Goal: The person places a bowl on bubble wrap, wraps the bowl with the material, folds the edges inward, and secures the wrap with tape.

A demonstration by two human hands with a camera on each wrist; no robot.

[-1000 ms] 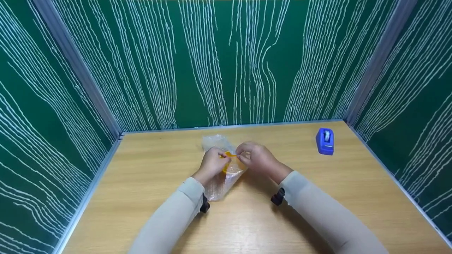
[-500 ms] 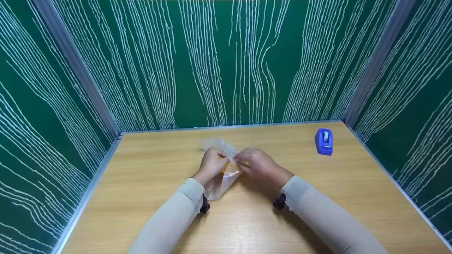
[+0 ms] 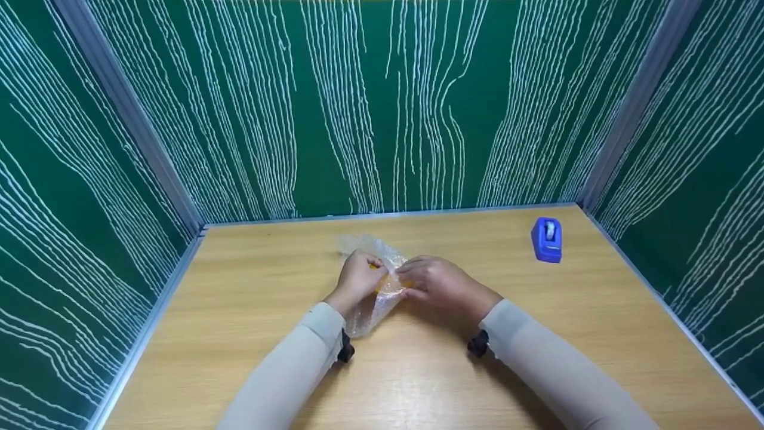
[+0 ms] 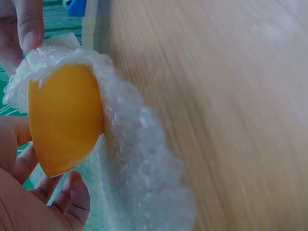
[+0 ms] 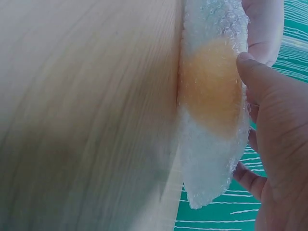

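Note:
An orange bowl (image 4: 65, 120) stands on its base on a sheet of bubble wrap (image 4: 144, 159). My left hand (image 3: 358, 278) holds the bowl by its left rim, its fingertips curled beneath the side in the left wrist view. On the far side of the bowl, my right hand (image 3: 444, 283) grips the bubble wrap, which is folded up over the right part of the bowl. Through the wrap in the right wrist view, the bowl's orange side looks hazy, with my right thumb (image 5: 250, 67) pressed at the rim. The hands hide much of the bowl from above.
A blue tape dispenser (image 3: 547, 240) stands at the back right of the wooden table (image 3: 250, 298). Green panels (image 3: 334, 107) with white wavy lines close off the back and both sides. Loose bubble wrap spreads behind and in front of the bowl.
The right-hand flap of bubble wrap has come over the bowl's rim towards its middle. My right hand has shifted slightly down and its fingers have spread along the wrap. My left hand stays put.

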